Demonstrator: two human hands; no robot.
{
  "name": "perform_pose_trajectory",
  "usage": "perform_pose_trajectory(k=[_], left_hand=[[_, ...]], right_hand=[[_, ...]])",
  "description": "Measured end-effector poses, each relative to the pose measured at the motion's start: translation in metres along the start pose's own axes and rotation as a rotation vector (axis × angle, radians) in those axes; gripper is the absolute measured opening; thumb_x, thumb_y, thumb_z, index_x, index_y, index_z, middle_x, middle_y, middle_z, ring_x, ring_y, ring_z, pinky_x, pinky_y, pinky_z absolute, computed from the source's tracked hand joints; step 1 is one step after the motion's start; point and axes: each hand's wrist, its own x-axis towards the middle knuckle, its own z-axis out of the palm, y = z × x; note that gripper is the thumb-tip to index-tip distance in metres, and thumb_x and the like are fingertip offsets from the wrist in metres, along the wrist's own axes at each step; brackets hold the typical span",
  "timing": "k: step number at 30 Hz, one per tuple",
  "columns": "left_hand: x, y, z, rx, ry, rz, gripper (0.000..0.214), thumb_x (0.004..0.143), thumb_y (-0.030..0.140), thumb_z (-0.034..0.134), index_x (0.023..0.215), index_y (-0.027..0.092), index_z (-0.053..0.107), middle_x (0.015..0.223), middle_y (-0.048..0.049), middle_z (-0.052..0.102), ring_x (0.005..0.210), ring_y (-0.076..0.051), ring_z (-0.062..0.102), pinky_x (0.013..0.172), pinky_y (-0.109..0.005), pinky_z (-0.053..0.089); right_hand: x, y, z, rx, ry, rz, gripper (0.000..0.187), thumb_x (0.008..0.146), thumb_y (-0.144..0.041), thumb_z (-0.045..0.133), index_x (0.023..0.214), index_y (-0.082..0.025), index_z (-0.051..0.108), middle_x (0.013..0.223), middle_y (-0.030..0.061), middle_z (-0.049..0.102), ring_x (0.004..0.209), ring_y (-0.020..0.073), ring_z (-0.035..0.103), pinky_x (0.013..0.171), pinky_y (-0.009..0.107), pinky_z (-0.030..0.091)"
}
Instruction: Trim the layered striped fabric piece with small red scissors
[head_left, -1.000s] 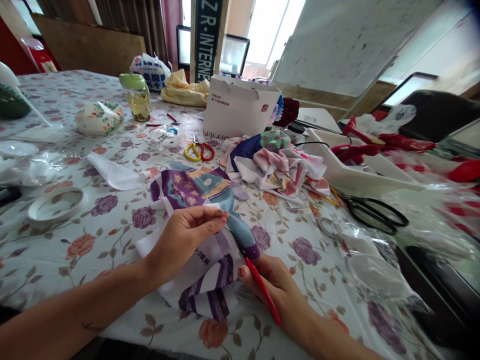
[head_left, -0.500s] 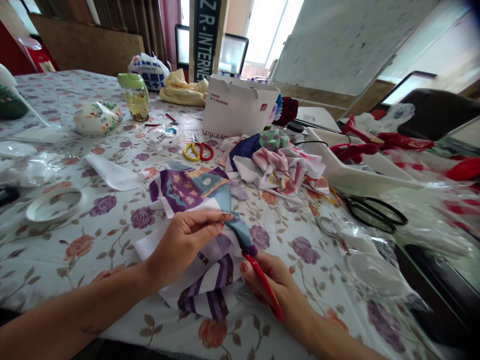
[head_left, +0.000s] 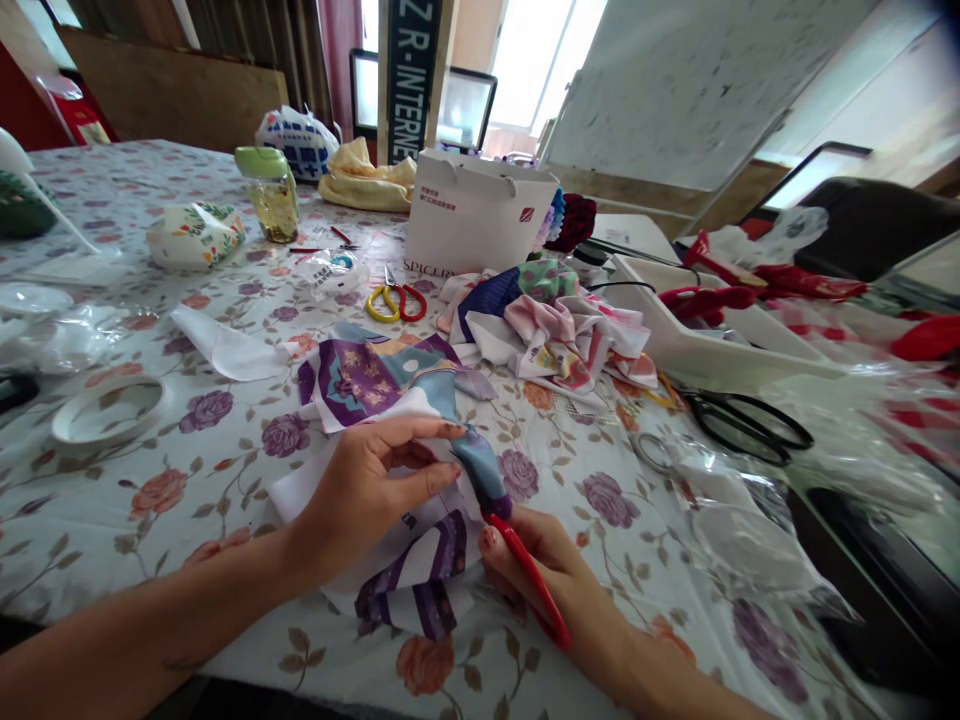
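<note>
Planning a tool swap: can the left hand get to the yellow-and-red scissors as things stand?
Probably not yet: the left hand is pinching the purple patterned fabric. The yellow-and-red scissors lie uncovered beyond that fabric, so the way looks free once it lets go.

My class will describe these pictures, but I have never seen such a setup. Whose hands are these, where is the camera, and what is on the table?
No machine here: both bare hands belong to one person, whose head carries the camera, looking forward and down, so the arms enter from the bottom. The left hand pinches a fold of purple and blue cloth. The right hand grips a thin red tool whose tip meets that cloth; its kind is unclear. Below is a table with a flowered cover. Also on it: a scrap pile, a white bag, small scissors, black scissors, a tape roll and a jar.
</note>
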Motion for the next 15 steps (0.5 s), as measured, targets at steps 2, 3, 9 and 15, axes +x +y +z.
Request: perform_pose_trajectory(k=[2,3,9,15], left_hand=[[0.000,0.000,0.001,-0.057,-0.010,-0.041,0.026,0.070,0.020,0.080,0.096,0.018,0.076,0.095,-0.0052,0.076,0.071,-0.015,0.066,0.065,-0.024,0.054],[0.000,-0.001,0.001,-0.091,-0.020,-0.070,0.027,0.070,0.020,0.080,0.097,0.018,0.076,0.089,-0.0049,0.075,0.069,-0.015,0.065,0.063,-0.024,0.053],[0.002,0.001,0.003,-0.246,-0.107,-0.178,0.032,0.068,0.016,0.079,0.100,0.016,0.074,0.070,-0.0008,0.070,0.064,-0.014,0.063,0.061,-0.024,0.051],[-0.001,0.002,0.004,-0.261,-0.130,-0.141,0.031,0.069,0.014,0.078,0.099,0.018,0.074,0.071,0.0003,0.070,0.066,-0.013,0.063,0.063,-0.023,0.052]], right_hand=[[0.000,-0.006,0.002,0.003,-0.004,-0.009,0.051,0.087,-0.065,0.055,0.064,-0.021,0.044,0.053,-0.0061,0.039,0.047,0.0088,0.030,0.044,0.024,0.021],[-0.001,-0.009,0.003,0.002,-0.005,-0.004,0.053,0.086,-0.066,0.056,0.063,-0.020,0.044,0.053,-0.0059,0.038,0.048,0.0089,0.031,0.045,0.024,0.022],[-0.008,-0.009,0.012,0.045,-0.057,0.043,0.060,0.085,-0.076,0.044,0.063,-0.020,0.044,0.053,-0.0043,0.041,0.046,0.0093,0.035,0.045,0.025,0.026],[-0.009,-0.003,0.015,0.056,-0.015,-0.003,0.058,0.086,-0.073,0.047,0.063,-0.020,0.043,0.051,-0.0054,0.038,0.043,0.0083,0.032,0.042,0.024,0.022]])
